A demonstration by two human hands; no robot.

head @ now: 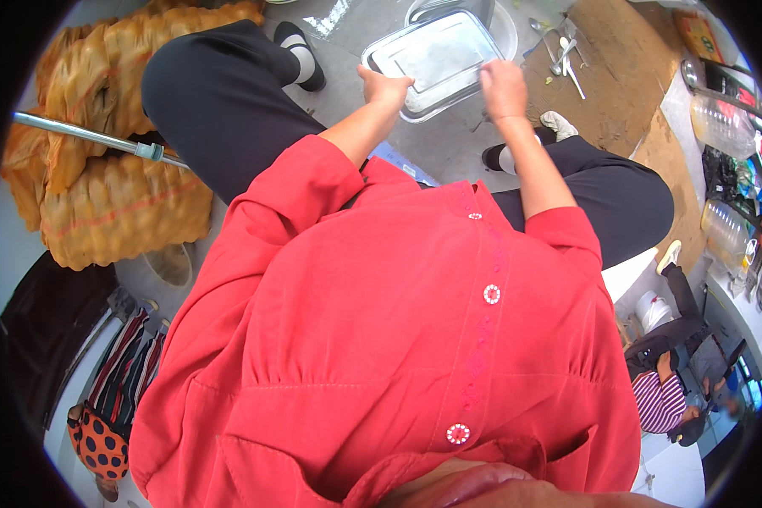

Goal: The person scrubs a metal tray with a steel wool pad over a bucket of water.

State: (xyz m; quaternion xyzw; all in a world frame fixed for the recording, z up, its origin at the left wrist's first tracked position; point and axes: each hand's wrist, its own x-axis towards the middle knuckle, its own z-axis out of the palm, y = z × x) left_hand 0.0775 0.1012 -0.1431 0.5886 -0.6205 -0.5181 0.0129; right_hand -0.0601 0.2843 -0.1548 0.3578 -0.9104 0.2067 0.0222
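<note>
A shallow rectangular metal tray (441,54) with a shiny flat face and a rounded rim is held out in front of me, slightly tilted. My left hand (386,89) grips its left edge, with the thumb lying over the rim and the other fingers mostly hidden beneath. At the tray's right edge, my right hand (503,89) is curled closed against the rim; it is a little blurred and its fingertips are partly hidden. A round whitish basin (509,38) shows behind the tray, mostly covered by it.
Several spoons (565,60) lie on brown cardboard (616,76) at the right. Full orange mesh sacks (120,209) are stacked on my left, with a metal pole (89,130) across them. Clear plastic jugs (724,127) line the far right. Other people (660,394) are behind me on both sides.
</note>
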